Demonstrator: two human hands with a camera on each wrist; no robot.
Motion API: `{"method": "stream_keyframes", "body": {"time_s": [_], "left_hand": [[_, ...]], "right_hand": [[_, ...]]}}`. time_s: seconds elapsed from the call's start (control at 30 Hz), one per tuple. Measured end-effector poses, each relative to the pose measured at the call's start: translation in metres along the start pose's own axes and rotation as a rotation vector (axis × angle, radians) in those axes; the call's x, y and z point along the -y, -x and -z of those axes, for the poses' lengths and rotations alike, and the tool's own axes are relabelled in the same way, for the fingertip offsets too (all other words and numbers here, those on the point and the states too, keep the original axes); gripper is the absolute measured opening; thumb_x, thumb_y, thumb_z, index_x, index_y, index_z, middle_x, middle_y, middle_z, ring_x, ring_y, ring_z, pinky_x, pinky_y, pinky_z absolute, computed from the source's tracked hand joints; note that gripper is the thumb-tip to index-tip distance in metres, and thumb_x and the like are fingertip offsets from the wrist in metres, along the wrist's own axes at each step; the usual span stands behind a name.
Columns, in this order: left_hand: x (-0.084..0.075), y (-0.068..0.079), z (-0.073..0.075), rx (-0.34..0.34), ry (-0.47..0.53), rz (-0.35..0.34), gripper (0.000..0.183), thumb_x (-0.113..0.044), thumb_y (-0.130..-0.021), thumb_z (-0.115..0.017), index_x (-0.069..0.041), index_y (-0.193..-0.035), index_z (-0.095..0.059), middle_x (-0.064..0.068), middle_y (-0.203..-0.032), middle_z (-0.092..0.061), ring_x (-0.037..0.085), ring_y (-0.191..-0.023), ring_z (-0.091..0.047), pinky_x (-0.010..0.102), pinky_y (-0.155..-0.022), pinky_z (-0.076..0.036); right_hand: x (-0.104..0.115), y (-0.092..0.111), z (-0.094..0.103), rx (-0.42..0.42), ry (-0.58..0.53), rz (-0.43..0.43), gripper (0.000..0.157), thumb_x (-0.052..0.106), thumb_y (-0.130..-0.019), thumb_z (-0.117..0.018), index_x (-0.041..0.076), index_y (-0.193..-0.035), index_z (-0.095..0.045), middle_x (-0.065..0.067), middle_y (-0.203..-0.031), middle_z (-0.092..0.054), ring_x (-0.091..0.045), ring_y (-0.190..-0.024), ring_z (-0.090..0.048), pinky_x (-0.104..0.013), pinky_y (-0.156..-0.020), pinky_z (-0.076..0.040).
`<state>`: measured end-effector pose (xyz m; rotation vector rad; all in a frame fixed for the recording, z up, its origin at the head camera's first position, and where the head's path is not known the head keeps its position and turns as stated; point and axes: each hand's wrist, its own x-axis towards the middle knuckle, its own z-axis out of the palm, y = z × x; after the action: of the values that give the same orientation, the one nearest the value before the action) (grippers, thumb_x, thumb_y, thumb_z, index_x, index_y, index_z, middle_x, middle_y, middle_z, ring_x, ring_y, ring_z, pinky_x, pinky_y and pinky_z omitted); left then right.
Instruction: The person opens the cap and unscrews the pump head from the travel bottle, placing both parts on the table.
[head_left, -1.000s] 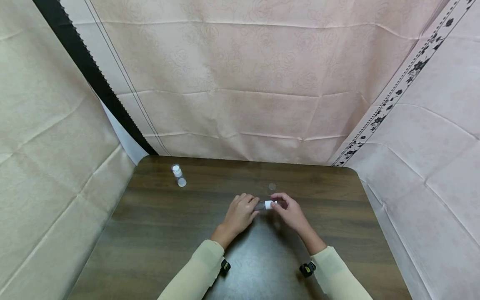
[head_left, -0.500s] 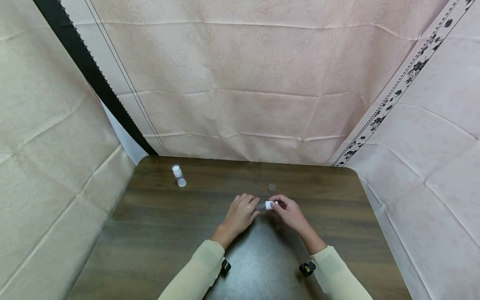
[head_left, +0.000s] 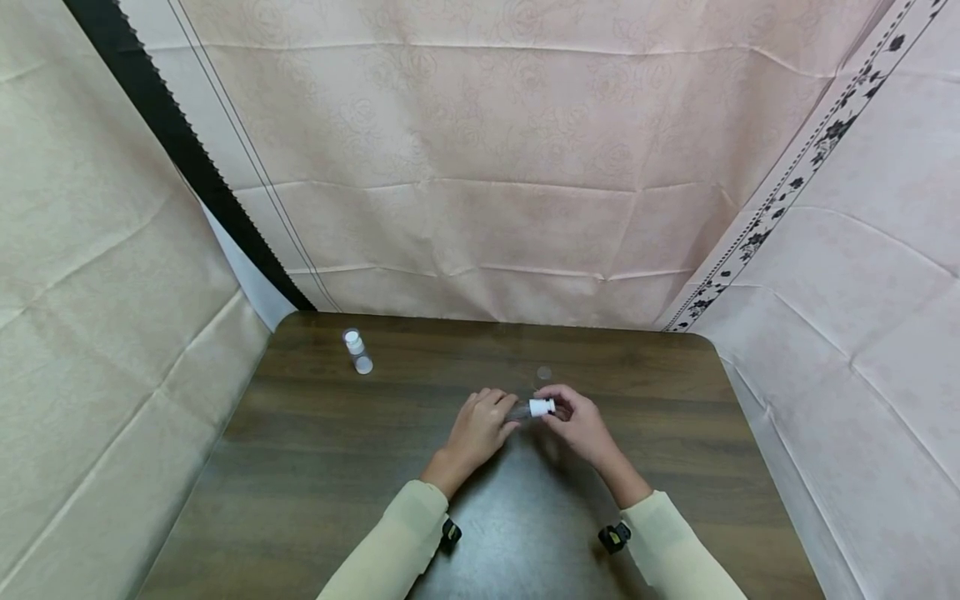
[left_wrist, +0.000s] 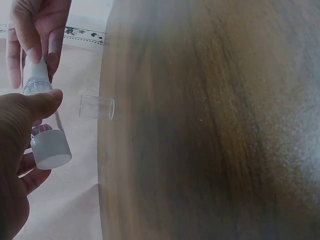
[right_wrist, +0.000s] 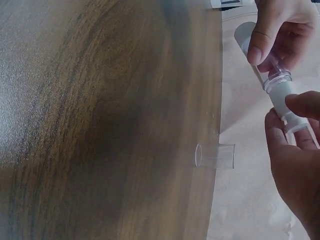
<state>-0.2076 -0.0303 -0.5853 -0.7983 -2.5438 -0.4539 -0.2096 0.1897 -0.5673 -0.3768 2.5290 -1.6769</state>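
A: Position of the specimen?

B: Obs. 1: the white-topped dispenser bottle [head_left: 532, 408] lies sideways between the 2 hands, over the wooden table [head_left: 300, 492]. Its white base [left_wrist: 51, 150] is at the left-hand end, its white collar [right_wrist: 281, 96] at the right.

A: Grip?

B: Left hand [head_left: 480, 423]: thumb and fingers closed round the clear body. Right hand [head_left: 576, 425]: pinching the collar, thumb against fingers. Pressure: can't tell from where I stand.

A: Handling estimate?

B: My judgement: light, stiff plastic, smooth enough to slip or roll in dry fingers. The clear wall might crack under a hard squeeze. I'd hold the body near the base with 1 hand, the ribless-looking collar with the other.

A: Loose parts?

B: 1 clear cylindrical cap [head_left: 543, 373], upright just beyond the hands. Probably lighter and easily tipped; take it low, by its sides. A 2nd bottle [head_left: 357, 352] stands well apart, near the far left corner.
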Motion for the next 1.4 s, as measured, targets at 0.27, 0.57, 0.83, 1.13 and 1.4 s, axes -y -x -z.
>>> {"method": "stream_keyframes", "body": {"time_s": [0.27, 0.57, 0.83, 1.13, 1.4], "left_hand": [[0.0, 0.0, 0.001, -0.008, -0.024, 0.002, 0.038, -0.03, -0.085, -0.087, -0.01, -0.114, -0.074, 0.003, -0.105, -0.074, 0.019, -0.093, -0.068, 0.033, -0.074, -0.054], [-0.002, -0.001, 0.002, -0.008, -0.104, -0.027, 0.037, -0.033, -0.087, -0.085, -0.011, -0.115, -0.075, 0.002, -0.106, -0.074, 0.017, -0.094, -0.067, 0.032, -0.075, -0.052], [-0.003, -0.001, 0.003, -0.003, -0.103, -0.031, 0.036, -0.033, -0.086, -0.085, -0.011, -0.113, -0.075, 0.002, -0.106, -0.074, 0.017, -0.093, -0.066, 0.031, -0.075, -0.052], [-0.005, 0.0, 0.003, -0.009, -0.039, 0.016, 0.037, -0.031, -0.085, -0.087, -0.01, -0.113, -0.075, 0.004, -0.105, -0.075, 0.019, -0.091, -0.068, 0.033, -0.072, -0.053], [-0.009, -0.001, 0.002, -0.007, 0.009, 0.068, 0.038, -0.032, -0.086, -0.086, -0.009, -0.114, -0.074, 0.004, -0.103, -0.073, 0.02, -0.093, -0.068, 0.036, -0.076, -0.057]], "right_hand": [[0.001, 0.002, -0.002, 0.026, -0.019, 0.093, 0.052, -0.007, -0.091, -0.073, 0.005, -0.139, -0.058, -0.019, -0.141, -0.059, -0.039, -0.13, -0.058, -0.055, -0.105, -0.05], [0.001, 0.001, -0.006, -0.09, 0.035, -0.153, 0.033, 0.023, -0.099, -0.071, 0.006, -0.127, -0.065, -0.016, -0.121, -0.069, -0.027, -0.107, -0.069, -0.038, -0.087, -0.059], [-0.001, 0.002, -0.005, -0.061, 0.083, -0.133, 0.019, 0.019, -0.098, -0.073, 0.01, -0.115, -0.07, -0.011, -0.105, -0.068, -0.017, -0.087, -0.062, -0.025, -0.071, -0.054], [0.001, 0.002, -0.008, -0.112, 0.026, -0.046, 0.035, 0.002, -0.091, -0.077, 0.007, -0.123, -0.066, -0.018, -0.12, -0.067, -0.027, -0.106, -0.066, -0.02, -0.083, -0.055], [0.003, 0.002, -0.019, -0.22, 0.004, 0.026, 0.044, -0.005, -0.084, -0.081, 0.0, -0.124, -0.064, -0.02, -0.119, -0.067, -0.03, -0.109, -0.069, -0.022, -0.088, -0.058]]}}
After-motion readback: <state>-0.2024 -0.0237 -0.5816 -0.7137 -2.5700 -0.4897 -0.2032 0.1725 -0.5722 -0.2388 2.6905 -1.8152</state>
